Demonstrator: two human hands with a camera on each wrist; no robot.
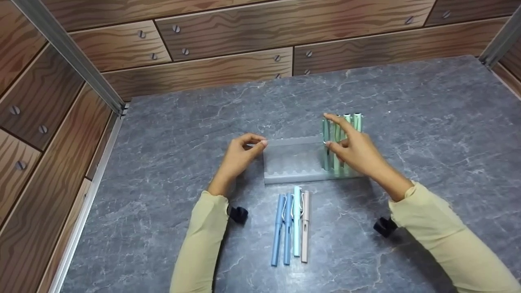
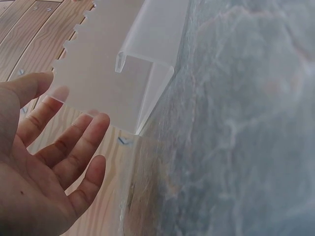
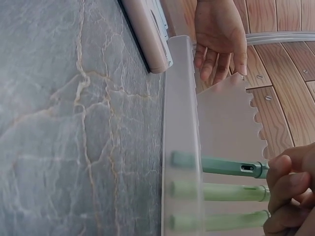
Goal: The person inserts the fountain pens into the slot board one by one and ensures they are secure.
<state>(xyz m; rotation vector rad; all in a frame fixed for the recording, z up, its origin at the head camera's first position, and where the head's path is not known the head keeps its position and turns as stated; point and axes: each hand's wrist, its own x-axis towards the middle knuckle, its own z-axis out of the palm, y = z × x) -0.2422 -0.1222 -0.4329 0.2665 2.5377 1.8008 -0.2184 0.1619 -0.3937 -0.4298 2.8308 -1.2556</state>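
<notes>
A frosted clear pen stand (image 1: 293, 178) with notched edges lies on the table. My left hand (image 1: 239, 156) pinches its left back corner between thumb and index finger; in the left wrist view the other fingers are spread below the panel (image 2: 103, 73). At the stand's right part, my right hand (image 1: 358, 151) holds a dark green pen (image 1: 326, 158), index finger at its top end and thumb partway down. That pen (image 3: 229, 167) lies in the stand, its lower end behind the front lip. Lighter green pens (image 3: 231, 192) lie beside it, partly hidden by the right hand.
In front of the stand lie two blue pens (image 1: 277, 232), a pale turquoise pen (image 1: 297, 228) and a taupe pen (image 1: 305, 240), side by side. Grey marbled table (image 1: 163, 162) surrounds everything, with wood-patterned walls (image 1: 228, 61) at the back and left.
</notes>
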